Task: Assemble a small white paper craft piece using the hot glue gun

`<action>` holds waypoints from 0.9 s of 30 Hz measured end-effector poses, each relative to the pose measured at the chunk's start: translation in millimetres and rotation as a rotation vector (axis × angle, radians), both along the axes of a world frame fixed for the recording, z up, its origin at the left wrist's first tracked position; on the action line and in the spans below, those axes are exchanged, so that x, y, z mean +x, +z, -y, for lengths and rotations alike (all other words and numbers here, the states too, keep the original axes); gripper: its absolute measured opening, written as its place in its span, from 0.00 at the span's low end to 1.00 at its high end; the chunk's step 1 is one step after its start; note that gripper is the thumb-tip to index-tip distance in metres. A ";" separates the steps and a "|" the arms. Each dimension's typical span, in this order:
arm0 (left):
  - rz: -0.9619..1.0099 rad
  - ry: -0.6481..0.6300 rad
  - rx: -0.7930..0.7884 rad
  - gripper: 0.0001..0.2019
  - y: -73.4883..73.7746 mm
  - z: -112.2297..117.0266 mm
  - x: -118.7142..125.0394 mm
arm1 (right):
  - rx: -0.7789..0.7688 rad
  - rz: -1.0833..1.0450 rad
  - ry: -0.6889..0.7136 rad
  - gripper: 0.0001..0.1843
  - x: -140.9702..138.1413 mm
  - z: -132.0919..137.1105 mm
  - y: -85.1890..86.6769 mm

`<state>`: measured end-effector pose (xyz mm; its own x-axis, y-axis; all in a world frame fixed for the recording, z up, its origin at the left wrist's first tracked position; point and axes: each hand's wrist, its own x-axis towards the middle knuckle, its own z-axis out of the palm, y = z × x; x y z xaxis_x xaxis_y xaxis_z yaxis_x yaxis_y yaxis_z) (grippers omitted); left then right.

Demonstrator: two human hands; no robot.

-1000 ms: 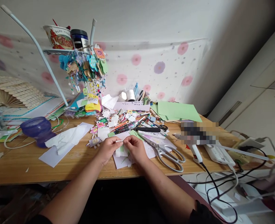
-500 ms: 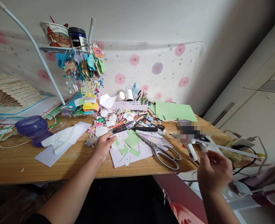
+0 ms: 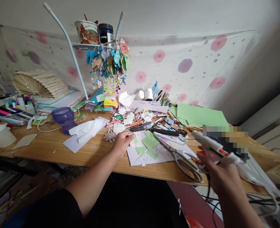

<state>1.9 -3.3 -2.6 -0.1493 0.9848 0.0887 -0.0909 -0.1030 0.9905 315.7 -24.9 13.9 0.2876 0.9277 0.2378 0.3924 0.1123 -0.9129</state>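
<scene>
My right hand (image 3: 225, 177) is wrapped round a white hot glue gun (image 3: 207, 142), lifted off the table with its nozzle towards the back left. A small red light glows on its side, and a dark cord hangs below. My left hand (image 3: 121, 144) pinches a small white piece of paper (image 3: 131, 135), partly hidden by the fingers. Under and beside it, green paper scraps (image 3: 150, 141) lie on a white sheet (image 3: 136, 161). Large grey-handled scissors (image 3: 186, 164) rest across the sheet's right side, handles towards me.
Pens and small paper tags (image 3: 119, 128) are heaped behind the sheet. Green card (image 3: 201, 114) lies at the back right. On the left stand a purple container (image 3: 65, 118), a crumpled tissue (image 3: 86, 129) and a marker tray (image 3: 14, 114). A blurred-out patch (image 3: 235, 142) covers something at the right.
My right hand, held up near the right edge before, now grips the glue gun, which has come up off the table. The view has turned left; my left hand keeps its pinch.
</scene>
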 end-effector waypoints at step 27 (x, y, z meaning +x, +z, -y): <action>-0.432 0.004 0.191 0.10 -1.1 5.1 0.4 | 0.008 0.153 0.529 0.16 -120.1 9.4 -23.5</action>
<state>2.2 -8.4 -3.7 -0.0631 0.9443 0.3231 0.3263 -0.2864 0.9008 195.6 -34.3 -9.6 -0.2560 0.9342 0.2483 0.4084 0.3374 -0.8482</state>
